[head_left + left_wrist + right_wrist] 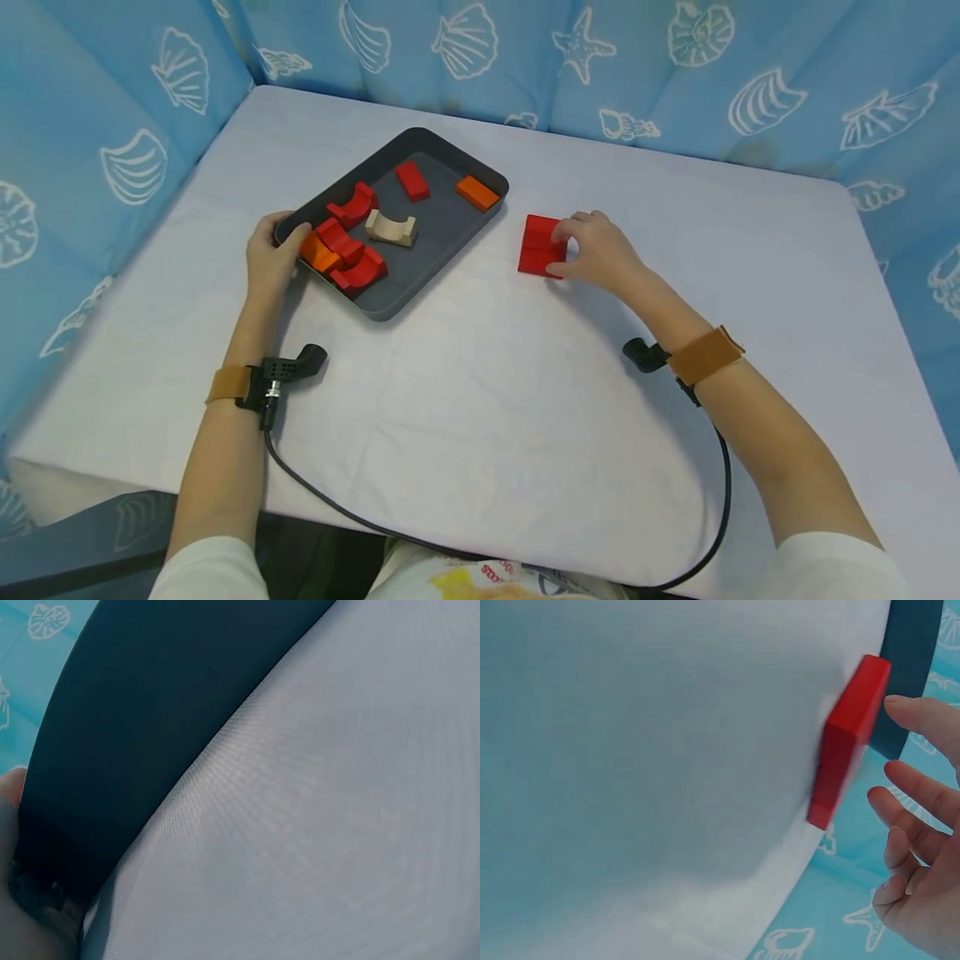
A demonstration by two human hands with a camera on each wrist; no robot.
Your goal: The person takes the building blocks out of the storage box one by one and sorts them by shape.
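My left hand (272,258) grips the near-left corner of a dark grey tray (438,237), its thumb over the rim. In the left wrist view, the outer wall of the tray (150,712) fills the upper left, with part of the hand (37,922) at its lower end. Two red rectangular blocks (536,232) lie side by side on the table, right of the tray. At their right edge is my right hand (596,250), thumb and fingers apart, fingertips overlapping them from above. The right wrist view shows the red blocks (844,742) beside the loosely spread fingers (922,791).
Inside the tray are several red arched blocks (362,271), a pale wooden arched block (392,230), a red rectangular block (412,181) and an orange block (477,192). A black cable (330,504) runs between the wrist cameras. Blue curtains (517,50) border the white-covered table (465,417).
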